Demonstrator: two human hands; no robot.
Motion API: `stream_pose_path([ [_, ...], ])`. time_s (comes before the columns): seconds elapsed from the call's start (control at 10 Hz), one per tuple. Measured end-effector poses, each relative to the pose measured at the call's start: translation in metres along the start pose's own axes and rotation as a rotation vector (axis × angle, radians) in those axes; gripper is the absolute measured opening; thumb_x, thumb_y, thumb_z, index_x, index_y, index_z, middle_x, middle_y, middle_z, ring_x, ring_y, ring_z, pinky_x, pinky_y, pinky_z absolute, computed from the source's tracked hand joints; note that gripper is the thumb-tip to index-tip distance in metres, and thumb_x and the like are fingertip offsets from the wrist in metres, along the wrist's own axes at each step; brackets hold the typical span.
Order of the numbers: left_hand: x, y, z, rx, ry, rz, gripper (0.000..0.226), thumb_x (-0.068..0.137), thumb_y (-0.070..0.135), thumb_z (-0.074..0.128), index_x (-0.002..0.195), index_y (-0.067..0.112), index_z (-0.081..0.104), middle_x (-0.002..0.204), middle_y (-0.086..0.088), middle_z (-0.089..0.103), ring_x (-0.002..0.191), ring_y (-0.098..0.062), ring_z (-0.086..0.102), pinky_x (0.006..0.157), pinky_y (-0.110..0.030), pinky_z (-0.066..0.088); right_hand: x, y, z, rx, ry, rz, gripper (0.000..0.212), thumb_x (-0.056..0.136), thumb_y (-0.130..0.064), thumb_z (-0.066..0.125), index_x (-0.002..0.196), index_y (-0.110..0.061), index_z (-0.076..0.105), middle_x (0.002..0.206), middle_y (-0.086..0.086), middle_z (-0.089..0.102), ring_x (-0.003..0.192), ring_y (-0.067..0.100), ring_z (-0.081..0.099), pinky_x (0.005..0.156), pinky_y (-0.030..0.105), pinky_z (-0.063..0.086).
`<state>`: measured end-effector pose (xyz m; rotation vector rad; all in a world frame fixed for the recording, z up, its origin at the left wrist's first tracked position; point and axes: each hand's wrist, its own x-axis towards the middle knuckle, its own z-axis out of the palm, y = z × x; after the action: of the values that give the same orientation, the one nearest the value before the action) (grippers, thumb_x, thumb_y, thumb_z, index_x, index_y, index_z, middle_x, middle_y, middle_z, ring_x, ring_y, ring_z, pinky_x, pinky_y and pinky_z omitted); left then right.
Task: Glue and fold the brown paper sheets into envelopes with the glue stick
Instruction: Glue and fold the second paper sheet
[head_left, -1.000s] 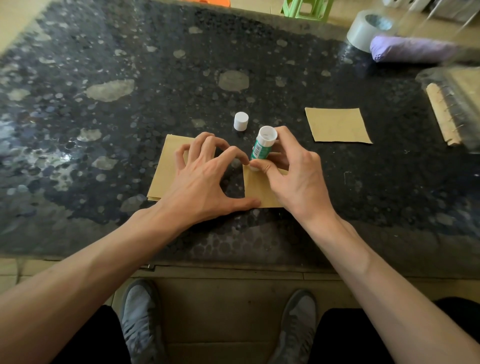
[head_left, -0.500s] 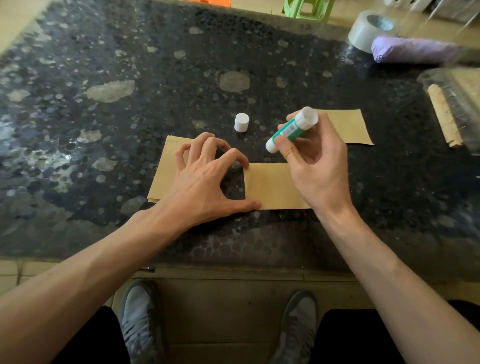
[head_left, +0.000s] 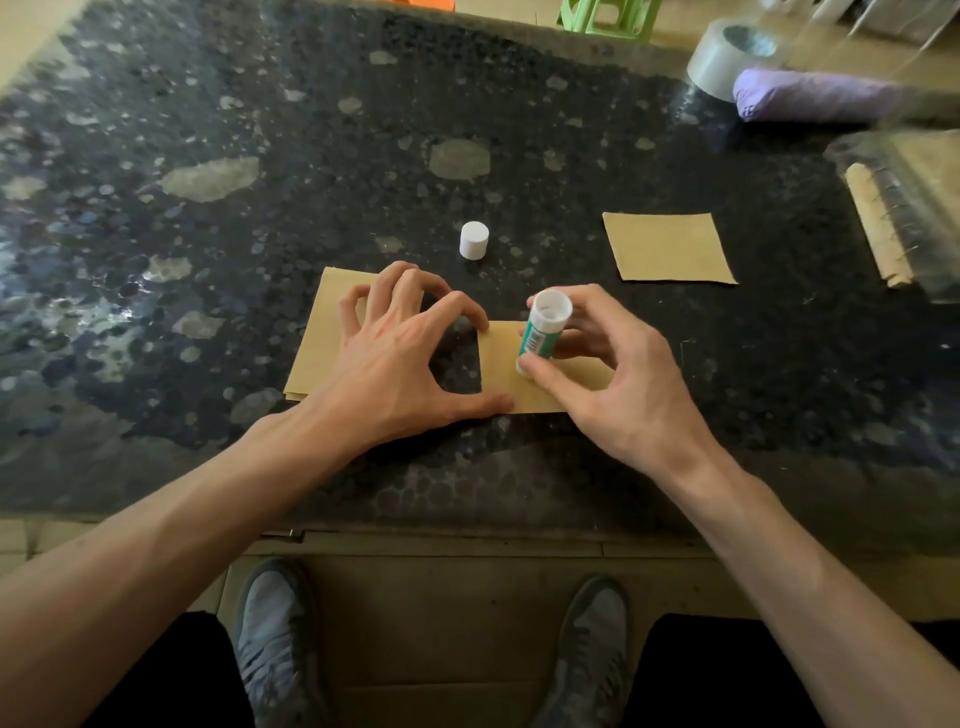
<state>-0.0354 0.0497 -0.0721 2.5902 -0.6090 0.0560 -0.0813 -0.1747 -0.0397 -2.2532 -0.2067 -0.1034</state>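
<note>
Paper (head_left: 498, 366) thin, floppy, likely slippery on desk (head_left: 311, 156); left grip (head_left: 395, 374) spread, pinning edge. Right grip (head_left: 623, 395) pinches glue stick (head_left: 540, 332) low; light, rigid.

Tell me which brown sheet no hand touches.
The lone sheet at the far right. The left hand rests on the left stack; the right hand holds the glue stick over the middle sheet.
</note>
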Motion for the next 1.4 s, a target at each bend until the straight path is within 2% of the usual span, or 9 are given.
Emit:
stream_pose_path([
  [0.1, 0.001, 0.000, 0.001, 0.003, 0.000, -0.001, 0.076, 0.062, 0.095, 0.058, 0.120, 0.047, 0.054, 0.129, 0.010, 0.040, 0.143, -0.016, 0.024, 0.114, -0.045, 0.015, 0.001, 0.000, -0.003, -0.047, -0.009, -0.015, 0.032, 0.092, -0.032, 0.080, 0.117, -0.028, 0.061, 0.111, -0.019, 0.070, 0.111, -0.002, 0.065, 0.092, 0.020, 0.056],
  [0.3, 0.001, 0.000, -0.003, 0.013, -0.020, 0.003, 0.076, 0.063, 0.095, 0.055, 0.121, 0.046, 0.054, 0.129, 0.009, 0.040, 0.144, -0.017, 0.022, 0.117, -0.050, 0.014, 0.002, -0.004, 0.000, -0.076, 0.034, -0.014, 0.041, 0.087, -0.046, 0.082, 0.117, -0.028, 0.063, 0.104, -0.034, 0.059, 0.107, -0.012, 0.061, 0.086, 0.004, 0.048],
  [0.4, 0.002, 0.000, -0.004, 0.019, -0.040, -0.010, 0.078, 0.062, 0.098, 0.052, 0.122, 0.047, 0.054, 0.131, 0.009, 0.040, 0.148, -0.019, 0.019, 0.119, -0.052, 0.014, 0.001, -0.004, 0.002, -0.108, 0.045, -0.012, 0.041, 0.087, -0.046, 0.081, 0.120, -0.027, 0.064, 0.104, -0.034, 0.057, 0.100, -0.016, 0.061, 0.083, 0.001, 0.046],
  [0.5, 0.003, 0.002, -0.004, 0.038, -0.047, -0.017, 0.080, 0.061, 0.099, 0.053, 0.122, 0.047, 0.053, 0.132, 0.009, 0.040, 0.150, -0.021, 0.017, 0.119, -0.052, 0.012, 0.000, -0.003, 0.002, -0.131, 0.049, 0.002, 0.043, 0.088, -0.045, 0.079, 0.124, -0.025, 0.065, 0.110, -0.023, 0.063, 0.100, -0.007, 0.063, 0.085, 0.000, 0.045],
  [0.7, 0.006, 0.004, -0.006, 0.031, -0.076, -0.041, 0.079, 0.058, 0.095, 0.062, 0.122, 0.048, 0.053, 0.133, 0.010, 0.038, 0.149, -0.020, 0.015, 0.119, -0.051, 0.013, -0.001, -0.001, 0.002, -0.178, 0.046, 0.006, 0.042, 0.093, -0.034, 0.077, 0.129, -0.020, 0.061, 0.121, -0.004, 0.072, 0.113, 0.007, 0.066, 0.087, 0.003, 0.046],
  [0.9, 0.004, 0.003, -0.004, 0.031, -0.048, -0.032, 0.082, 0.057, 0.099, 0.056, 0.121, 0.047, 0.053, 0.130, 0.011, 0.038, 0.146, -0.018, 0.020, 0.117, -0.049, 0.015, 0.001, -0.001, 0.003, -0.172, 0.037, -0.010, 0.035, 0.095, -0.024, 0.075, 0.125, -0.017, 0.060, 0.118, -0.001, 0.074, 0.112, 0.011, 0.069, 0.093, 0.017, 0.055],
  [1.1, 0.004, 0.003, -0.003, 0.023, -0.045, -0.031, 0.083, 0.057, 0.099, 0.054, 0.121, 0.047, 0.054, 0.130, 0.011, 0.038, 0.145, -0.018, 0.021, 0.117, -0.049, 0.014, 0.004, -0.001, 0.003, -0.167, 0.058, -0.003, 0.033, 0.093, -0.025, 0.077, 0.121, -0.016, 0.061, 0.116, -0.002, 0.074, 0.109, 0.008, 0.068, 0.089, 0.007, 0.048],
  [1.3, 0.003, 0.003, -0.004, 0.014, -0.041, -0.027, 0.082, 0.057, 0.098, 0.054, 0.120, 0.046, 0.054, 0.129, 0.011, 0.037, 0.144, -0.016, 0.021, 0.117, -0.048, 0.014, 0.006, -0.001, 0.006, -0.177, 0.110, -0.009, 0.034, 0.092, -0.029, 0.080, 0.115, -0.015, 0.060, 0.113, -0.001, 0.075, 0.104, 0.008, 0.070, 0.087, 0.018, 0.055],
  [1.4, 0.003, 0.003, -0.003, 0.008, -0.039, -0.026, 0.083, 0.057, 0.099, 0.053, 0.120, 0.046, 0.054, 0.129, 0.011, 0.038, 0.143, -0.015, 0.021, 0.117, -0.047, 0.013, 0.007, -0.002, 0.007, -0.181, 0.126, -0.009, 0.036, 0.091, -0.031, 0.080, 0.116, -0.016, 0.061, 0.112, -0.002, 0.075, 0.103, 0.009, 0.071, 0.085, 0.018, 0.055],
])
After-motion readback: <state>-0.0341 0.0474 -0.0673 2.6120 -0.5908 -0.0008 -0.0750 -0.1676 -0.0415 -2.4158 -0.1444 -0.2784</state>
